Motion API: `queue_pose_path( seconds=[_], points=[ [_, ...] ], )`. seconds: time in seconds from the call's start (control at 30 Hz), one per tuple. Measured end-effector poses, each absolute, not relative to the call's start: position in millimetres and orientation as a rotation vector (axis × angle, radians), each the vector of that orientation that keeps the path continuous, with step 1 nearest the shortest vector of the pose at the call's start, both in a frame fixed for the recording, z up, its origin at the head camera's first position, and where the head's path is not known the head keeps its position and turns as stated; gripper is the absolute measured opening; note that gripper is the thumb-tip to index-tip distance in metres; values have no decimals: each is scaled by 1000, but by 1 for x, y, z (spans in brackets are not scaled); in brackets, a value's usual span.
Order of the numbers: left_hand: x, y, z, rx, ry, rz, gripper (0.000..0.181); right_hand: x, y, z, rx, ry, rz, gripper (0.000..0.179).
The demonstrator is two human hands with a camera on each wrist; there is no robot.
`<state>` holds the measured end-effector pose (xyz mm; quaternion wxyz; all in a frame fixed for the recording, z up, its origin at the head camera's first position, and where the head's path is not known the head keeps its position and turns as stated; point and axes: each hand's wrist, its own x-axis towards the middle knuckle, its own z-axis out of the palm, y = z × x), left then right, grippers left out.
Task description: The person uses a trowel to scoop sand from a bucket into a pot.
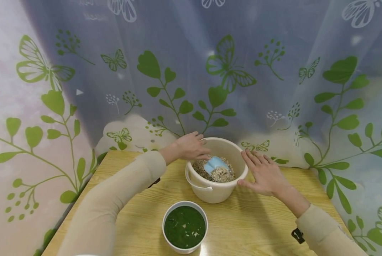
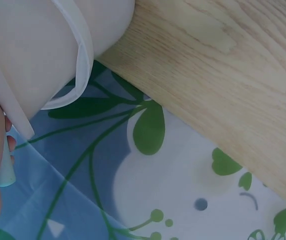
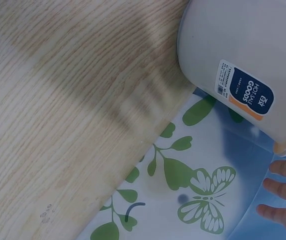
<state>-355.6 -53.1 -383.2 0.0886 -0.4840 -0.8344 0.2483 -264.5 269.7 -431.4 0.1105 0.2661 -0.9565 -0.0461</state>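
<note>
A cream bucket (image 1: 211, 193) with a white handle stands on the table, part filled with a grainy, speckled brown material (image 1: 199, 169). Over its left rim, my left hand (image 1: 191, 146) grips the handle of a light blue scoop (image 1: 215, 163). The scoop's blade lies in the bucket with a pale heap of grains at its front. In the left wrist view, the end of the blue handle (image 2: 6, 167) pokes out beyond the curled fingers. My right hand (image 1: 264, 174) has its fingers straight and spread, fingertips right at the bucket's right rim.
A white bowl (image 1: 165, 231) of dark green liquid with pale flecks stands nearer me on the wooden table (image 1: 258, 224). Behind the bucket, at the table's back edge, hangs a blue curtain (image 1: 184, 71) printed with green leaves and butterflies. The bucket's side bears a label (image 3: 245, 90).
</note>
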Motion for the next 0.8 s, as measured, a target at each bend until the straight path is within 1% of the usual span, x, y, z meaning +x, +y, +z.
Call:
queue_pose_path(
  seconds=[0.2, 0.47, 0.8],
  points=[
    [-353, -59, -384, -1424, -2477, 688, 47, -264, 269, -431, 781, -2811, -134, 108],
    [-353, -66, -389, -1378, -2549, 599, 51, -264, 269, -431, 778, -2822, -136, 108],
    [-352, -77, -388, -1334, -2609, 529, 49, -264, 269, -432, 781, -2809, -138, 108]
  ],
)
